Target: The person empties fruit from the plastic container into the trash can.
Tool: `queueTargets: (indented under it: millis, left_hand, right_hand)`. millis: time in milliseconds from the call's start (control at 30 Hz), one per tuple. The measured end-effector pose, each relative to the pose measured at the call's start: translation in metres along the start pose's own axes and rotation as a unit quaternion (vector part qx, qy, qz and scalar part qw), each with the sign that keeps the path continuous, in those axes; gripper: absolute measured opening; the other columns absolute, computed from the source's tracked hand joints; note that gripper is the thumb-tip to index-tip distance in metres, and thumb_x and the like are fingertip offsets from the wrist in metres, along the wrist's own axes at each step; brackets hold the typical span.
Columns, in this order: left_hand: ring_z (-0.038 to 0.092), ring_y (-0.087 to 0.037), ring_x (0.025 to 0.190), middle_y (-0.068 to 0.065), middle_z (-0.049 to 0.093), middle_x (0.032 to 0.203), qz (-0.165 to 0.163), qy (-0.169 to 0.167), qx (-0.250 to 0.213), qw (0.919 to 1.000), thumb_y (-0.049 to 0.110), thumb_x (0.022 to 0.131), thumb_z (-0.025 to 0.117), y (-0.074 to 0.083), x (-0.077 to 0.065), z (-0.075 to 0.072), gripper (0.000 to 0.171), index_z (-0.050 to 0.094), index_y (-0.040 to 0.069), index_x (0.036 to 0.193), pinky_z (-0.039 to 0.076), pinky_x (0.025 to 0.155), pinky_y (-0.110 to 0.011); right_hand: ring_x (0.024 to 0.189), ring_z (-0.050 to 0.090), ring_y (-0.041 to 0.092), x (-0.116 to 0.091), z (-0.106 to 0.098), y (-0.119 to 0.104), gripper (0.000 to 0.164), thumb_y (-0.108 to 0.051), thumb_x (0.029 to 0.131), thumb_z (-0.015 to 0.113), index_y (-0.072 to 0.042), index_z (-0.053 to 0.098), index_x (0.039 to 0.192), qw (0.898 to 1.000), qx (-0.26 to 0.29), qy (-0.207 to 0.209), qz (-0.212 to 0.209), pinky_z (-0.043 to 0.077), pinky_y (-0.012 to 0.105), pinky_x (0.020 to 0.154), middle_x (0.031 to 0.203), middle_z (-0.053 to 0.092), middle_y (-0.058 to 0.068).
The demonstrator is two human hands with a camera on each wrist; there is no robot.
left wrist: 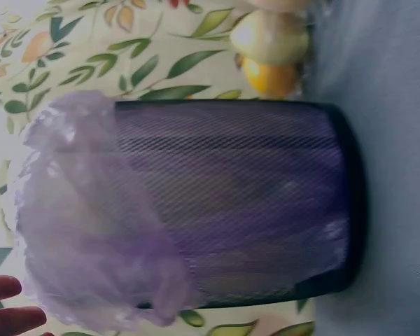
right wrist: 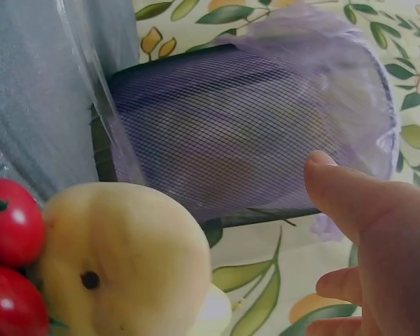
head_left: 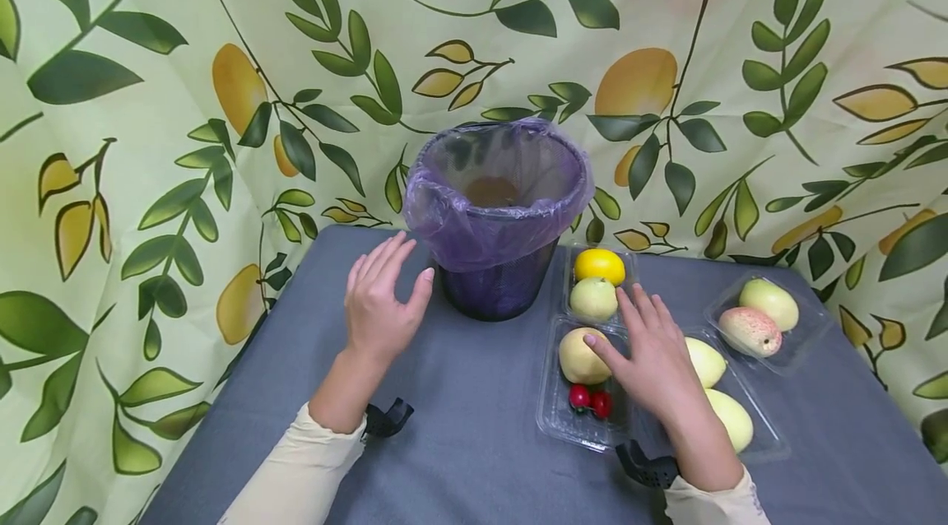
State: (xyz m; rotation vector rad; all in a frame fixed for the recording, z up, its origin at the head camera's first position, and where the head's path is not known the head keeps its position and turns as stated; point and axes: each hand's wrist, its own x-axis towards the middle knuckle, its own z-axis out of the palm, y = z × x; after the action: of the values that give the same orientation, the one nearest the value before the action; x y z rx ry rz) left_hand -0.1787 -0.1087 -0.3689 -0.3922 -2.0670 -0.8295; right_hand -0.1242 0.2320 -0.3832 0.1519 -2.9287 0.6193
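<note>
A dark mesh wastebasket (head_left: 492,286) stands at the back middle of the table, lined with a thin purple plastic bag (head_left: 474,241) folded over its rim. My left hand (head_left: 381,299) is raised to the left of the basket, fingers extended and holding nothing. To the right, my right hand (head_left: 655,352) hovers over the clear plastic trays, its fingers spread and empty. Beneath its thumb, one tray (head_left: 551,418) bears a round yellowish fruit (head_left: 583,356) and two small red tomatoes (head_left: 590,401). In the right wrist view, the yellowish fruit (right wrist: 126,259) shows a dark spot.
Behind that tray, another holds a yellow lemon-like fruit (head_left: 600,266) and a pale green round fruit (head_left: 593,299). Pale yellow fruits (head_left: 729,420) lie in a tray partly behind my right hand. At far right, a tray (head_left: 803,340) holds a pinkish fruit (head_left: 750,331) and a greenish one (head_left: 769,303).
</note>
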Motion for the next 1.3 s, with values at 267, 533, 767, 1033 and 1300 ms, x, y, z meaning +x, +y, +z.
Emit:
queueTargets:
  millis: [267,533,767,1033,1300]
  left_hand:
    - [0.059,-0.032,0.124,-0.015,0.065,0.13,0.008,0.048,-0.063,0.9968,0.034,0.091,0.057,0.007,0.037,-0.008,0.048,0.066,0.0,0.124,0.039,0.106,-0.051]
    - [0.056,-0.021,0.129,-0.009,0.063,0.135,-0.049,0.037,-0.136,0.9888,0.033,0.094,0.056,0.009,0.079,-0.009,0.044,0.064,0.006,0.129,0.041,0.109,-0.037]
    - [0.05,-0.011,0.134,-0.003,0.06,0.139,-0.117,-0.015,-0.166,0.9791,0.037,0.095,0.058,0.002,0.099,0.001,0.045,0.063,0.013,0.132,0.035,0.112,-0.029]
    - [0.047,-0.015,0.137,-0.003,0.056,0.144,-0.155,-0.039,-0.2,0.9667,0.033,0.094,0.06,-0.006,0.106,0.022,0.044,0.063,0.01,0.131,0.035,0.114,-0.034]
    - [0.049,-0.016,0.136,-0.003,0.058,0.141,-0.145,-0.053,-0.197,0.9682,0.029,0.094,0.062,-0.015,0.105,0.039,0.037,0.068,0.007,0.123,0.033,0.113,-0.028]
  right_hand:
    - [0.143,0.015,0.054,-0.018,-0.015,0.012,0.087,-0.056,0.092,0.057,-0.001,0.028,0.153,1.0,-0.004,0.024,0.009,0.017,0.073,0.106,0.158,0.021,0.03]
    - [0.138,0.022,0.059,-0.04,-0.032,0.042,0.082,-0.05,0.094,0.057,0.003,0.031,0.15,0.999,-0.01,0.044,0.027,0.021,0.073,0.101,0.153,0.026,0.035]
    - [0.13,0.028,0.061,-0.057,-0.041,0.07,0.078,-0.045,0.096,0.057,0.006,0.031,0.149,0.998,-0.013,0.054,0.04,0.025,0.071,0.096,0.146,0.03,0.038]
    - [0.126,0.029,0.064,-0.075,-0.049,0.101,0.076,-0.042,0.097,0.055,0.011,0.03,0.147,0.996,-0.005,0.056,0.069,0.025,0.072,0.094,0.141,0.032,0.044]
    - [0.121,0.03,0.065,-0.089,-0.053,0.125,0.076,-0.043,0.099,0.051,0.012,0.028,0.147,0.994,-0.003,0.029,0.107,0.029,0.072,0.089,0.137,0.031,0.046]
